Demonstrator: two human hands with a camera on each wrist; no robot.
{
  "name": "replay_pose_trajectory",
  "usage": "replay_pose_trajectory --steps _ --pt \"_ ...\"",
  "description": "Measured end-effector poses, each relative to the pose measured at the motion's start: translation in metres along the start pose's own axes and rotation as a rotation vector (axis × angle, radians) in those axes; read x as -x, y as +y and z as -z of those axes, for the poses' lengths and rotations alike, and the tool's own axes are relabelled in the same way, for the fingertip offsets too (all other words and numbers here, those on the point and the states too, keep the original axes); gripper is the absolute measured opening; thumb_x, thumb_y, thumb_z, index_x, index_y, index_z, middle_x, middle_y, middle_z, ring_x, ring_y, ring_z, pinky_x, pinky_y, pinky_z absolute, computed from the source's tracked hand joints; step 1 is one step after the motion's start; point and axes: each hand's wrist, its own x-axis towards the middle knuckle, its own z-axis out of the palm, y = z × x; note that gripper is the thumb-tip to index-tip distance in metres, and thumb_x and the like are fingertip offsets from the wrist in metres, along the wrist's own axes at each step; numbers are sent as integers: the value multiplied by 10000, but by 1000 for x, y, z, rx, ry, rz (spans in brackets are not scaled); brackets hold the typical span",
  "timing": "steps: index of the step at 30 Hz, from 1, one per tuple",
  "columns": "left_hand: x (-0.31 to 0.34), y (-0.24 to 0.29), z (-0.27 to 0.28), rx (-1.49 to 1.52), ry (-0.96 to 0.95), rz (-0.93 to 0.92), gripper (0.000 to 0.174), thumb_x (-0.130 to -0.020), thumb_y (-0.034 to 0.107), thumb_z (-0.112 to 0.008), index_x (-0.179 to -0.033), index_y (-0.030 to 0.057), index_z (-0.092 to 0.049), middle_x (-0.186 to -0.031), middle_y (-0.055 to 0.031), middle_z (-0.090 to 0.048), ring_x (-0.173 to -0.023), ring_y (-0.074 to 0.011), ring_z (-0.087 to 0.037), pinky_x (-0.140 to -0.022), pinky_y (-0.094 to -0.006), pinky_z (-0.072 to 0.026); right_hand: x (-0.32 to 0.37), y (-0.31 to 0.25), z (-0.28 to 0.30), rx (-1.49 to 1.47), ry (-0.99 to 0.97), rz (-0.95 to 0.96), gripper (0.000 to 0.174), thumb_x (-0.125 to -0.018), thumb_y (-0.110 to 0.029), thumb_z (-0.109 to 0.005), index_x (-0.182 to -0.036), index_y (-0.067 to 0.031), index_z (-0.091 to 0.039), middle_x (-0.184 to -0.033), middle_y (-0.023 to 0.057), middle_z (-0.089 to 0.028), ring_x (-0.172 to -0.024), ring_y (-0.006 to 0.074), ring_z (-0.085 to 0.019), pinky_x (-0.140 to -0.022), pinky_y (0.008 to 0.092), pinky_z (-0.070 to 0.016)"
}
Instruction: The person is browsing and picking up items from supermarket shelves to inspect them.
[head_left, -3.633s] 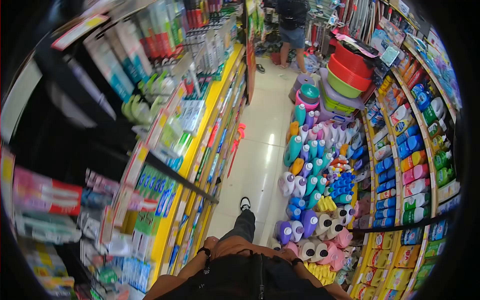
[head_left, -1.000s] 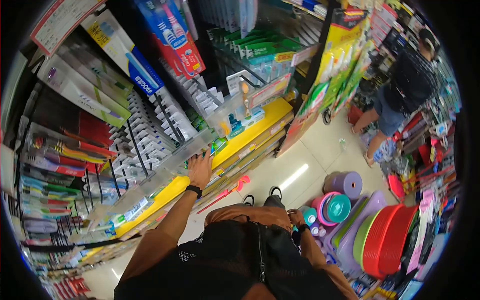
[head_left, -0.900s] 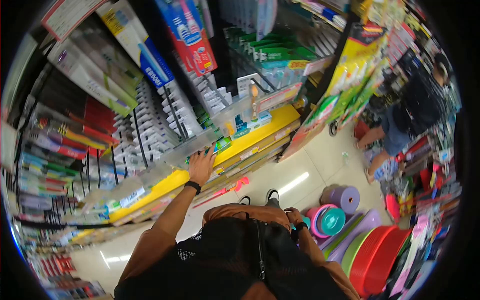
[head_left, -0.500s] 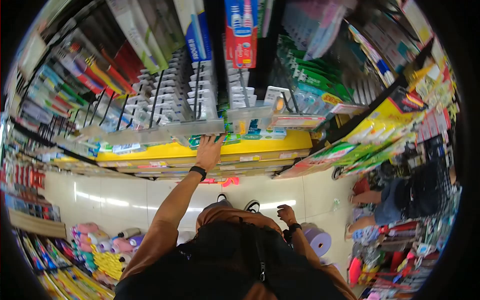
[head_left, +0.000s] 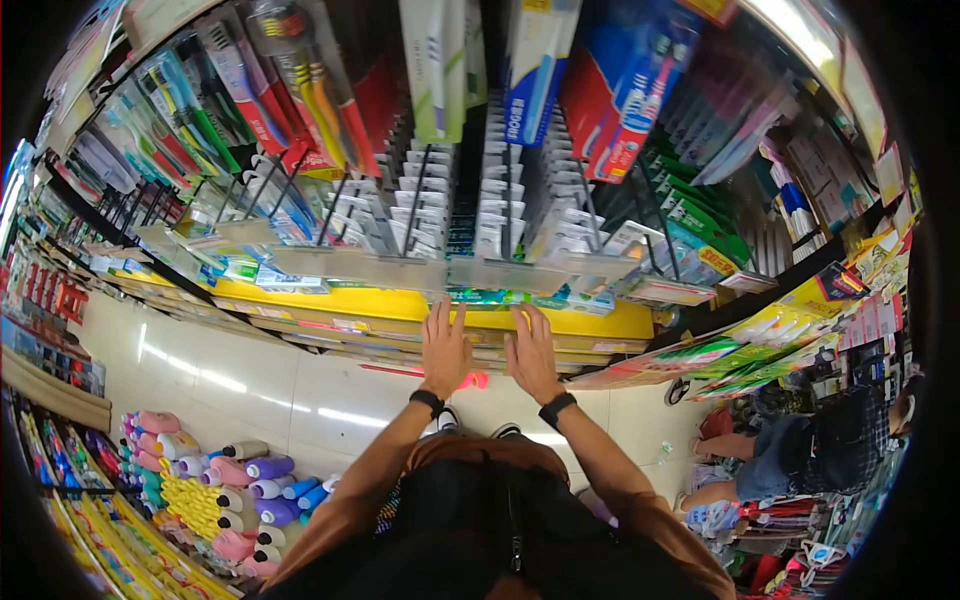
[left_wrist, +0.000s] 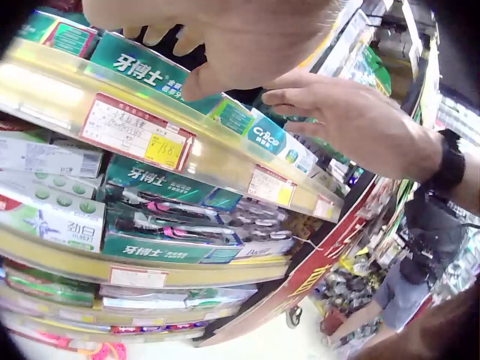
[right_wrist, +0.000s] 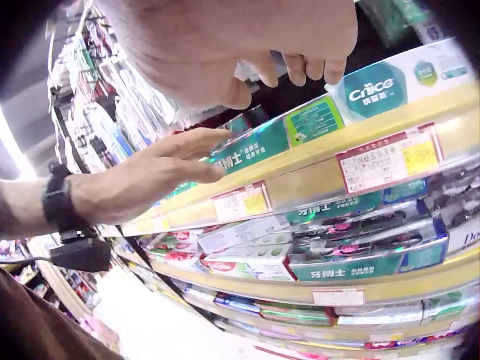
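A long green toothpaste box (left_wrist: 139, 67) lies along the yellow shelf's front edge. My left hand (head_left: 445, 352) is over its left part, fingers stretched forward and fingertips at the box. Beside it, my right hand (head_left: 532, 352) reaches to the same box's right part, its fingers also extended and loosely spread. In the left wrist view the right hand (left_wrist: 349, 124) overlaps the box's right end. A white and teal box (right_wrist: 409, 75) marked Cnice sits just right of the green box. Neither hand grips anything.
Packaged toothbrushes (head_left: 535, 75) hang on hooks above, behind a clear plastic rail (head_left: 350, 268). Lower shelves hold more toothpaste boxes (right_wrist: 337, 270). Bottles (head_left: 270, 490) stand on the floor at lower left. Another person (head_left: 800, 450) is at the right.
From walking the aisle with hands low, I have turned to face the toothbrush shelf. The left hand reached the box first; the right hand has since come up from my side beside it.
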Motion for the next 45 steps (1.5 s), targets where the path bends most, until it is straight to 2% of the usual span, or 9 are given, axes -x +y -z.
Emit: replay_pose_trajectory --steps 2,4,6,8,10,11,16,29,45 --pt "8 -7 6 24 -23 12 728 -907 77 -680 -1606 63 -479 -1693 -227 -357 -1559 -475 -311 -1273 -597 -276 -16 9 -18 170 -4 65 544 -990 -100 -636 -1503 29 -513 -1500 270 -483 -1383 473 -462 -1178 566 -386" --pt "15 -10 10 91 -33 80 700 -917 93 -679 -1591 52 -493 -1704 -221 -345 -1561 -483 -308 -1270 -600 -282 -29 18 -31 208 -8 70 511 -1004 -132 -633 -1474 40 -530 -1459 291 -514 -1352 476 -488 -1166 572 -393" --pt "18 -11 11 99 -48 112 692 -921 94 -674 -1588 46 -493 -1715 -211 -330 -1562 -486 -309 -1270 -599 -284 -44 25 -37 316 -164 -73 459 -1010 -151 -633 -1423 38 -563 -1414 301 -556 -1306 470 -528 -1140 563 -417" --pt "17 -15 10 106 -67 92 693 -911 93 -677 -1581 50 -506 -1720 -201 -327 -1561 -479 -315 -1269 -594 -290 -64 35 -44 361 -90 40 369 -1031 -216 -615 -1318 14 -644 -1302 289 -637 -1200 463 -606 -1057 570 -480" --pt "16 -15 15 115 -75 124 695 -901 88 -682 -1573 39 -511 -1722 -195 -325 -1563 -472 -318 -1270 -590 -294 -90 31 -37 541 -630 -233 365 -1045 -296 -593 -1240 -7 -702 -1255 262 -684 -1144 455 -653 -979 576 -523" --pt "13 -16 18 125 -97 133 696 -891 84 -686 -1564 27 -517 -1725 -190 -323 -1564 -466 -320 -1271 -585 -298 -80 73 -67 494 -310 -58 385 -1047 -345 -573 -1203 -30 -730 -1198 248 -724 -1082 460 -689 -889 609 -550" --pt "11 -25 18 105 -106 154 690 -866 68 -698 -1531 -17 -536 -1745 -173 -296 -1563 -447 -339 -1284 -559 -301 -91 131 -106 492 -242 290 452 -1046 -397 -544 -1110 -9 -767 -1140 271 -743 -1067 470 -689 -981 578 -530" --pt "8 -32 28 0 -200 137 681 -882 14 -596 -1554 -48 -499 -1769 -124 -289 -1507 -455 -431 -1289 -541 -307 -140 137 -111 410 -424 262 448 -1046 -401 -554 -1161 -17 -755 -1176 261 -736 -1112 474 -674 -1001 599 -512" --pt "5 -27 38 41 -222 172 702 -859 -15 -623 -1547 -53 -485 -1766 -142 -277 -1478 -465 -446 -1279 -534 -316 -155 112 -118 388 -598 135 453 -1045 -406 -565 -1222 -28 -740 -1220 250 -728 -1168 479 -655 -1025 626 -491"
